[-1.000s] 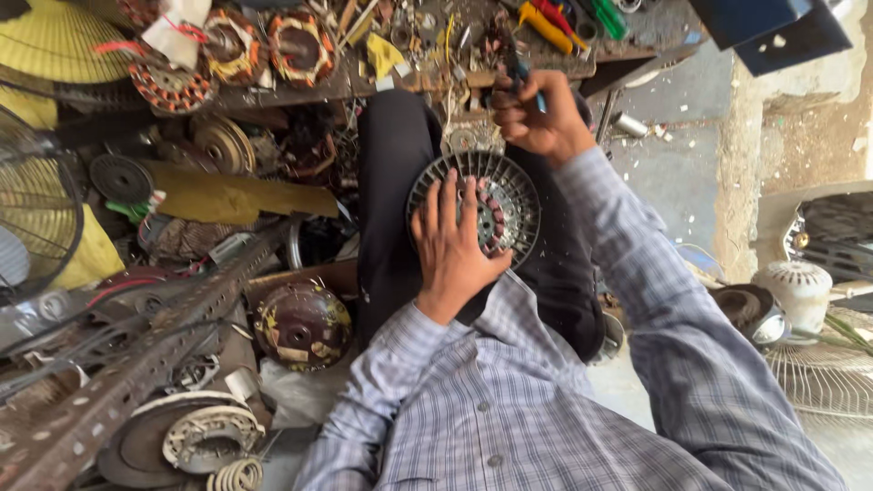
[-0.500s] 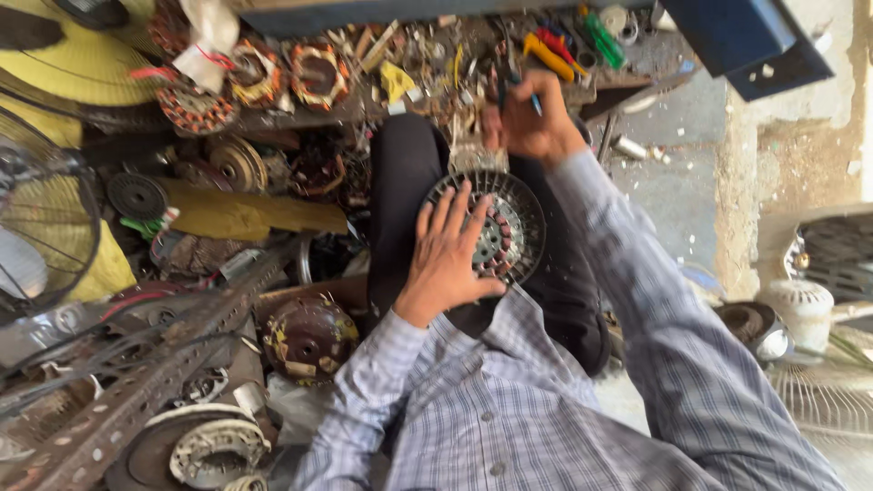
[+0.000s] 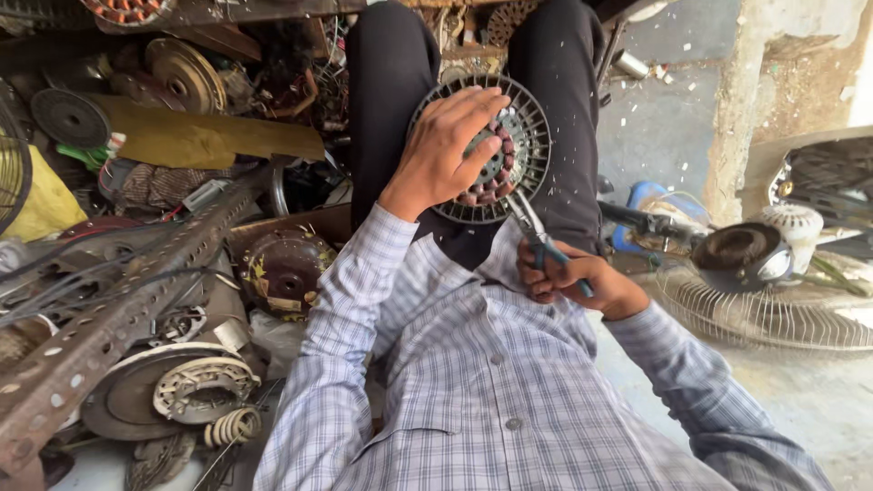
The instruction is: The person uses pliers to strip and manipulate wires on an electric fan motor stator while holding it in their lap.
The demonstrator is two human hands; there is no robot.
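A round fan motor stator (image 3: 527, 136) with copper windings and a dark finned rim rests on my lap, between my black trouser legs. My left hand (image 3: 446, 150) lies flat across its face, fingers spread over the windings. My right hand (image 3: 573, 277) is close to my chest, below the stator, gripping blue-handled pliers (image 3: 536, 232). The pliers' metal jaws point up and touch the stator's lower edge.
Left of me lie scrap motor parts: a perforated metal angle bar (image 3: 109, 309), a brown motor housing (image 3: 286, 268), wound stators (image 3: 200, 386) and a yellow-brown sheet (image 3: 200, 141). On the right stand a fan motor (image 3: 741, 255) and wire fan guard (image 3: 764, 314) on a concrete floor.
My right hand came back from the cluttered shelf ahead to my chest, now holding pliers at the stator's lower edge. The view has tilted down. My left hand stays on the stator.
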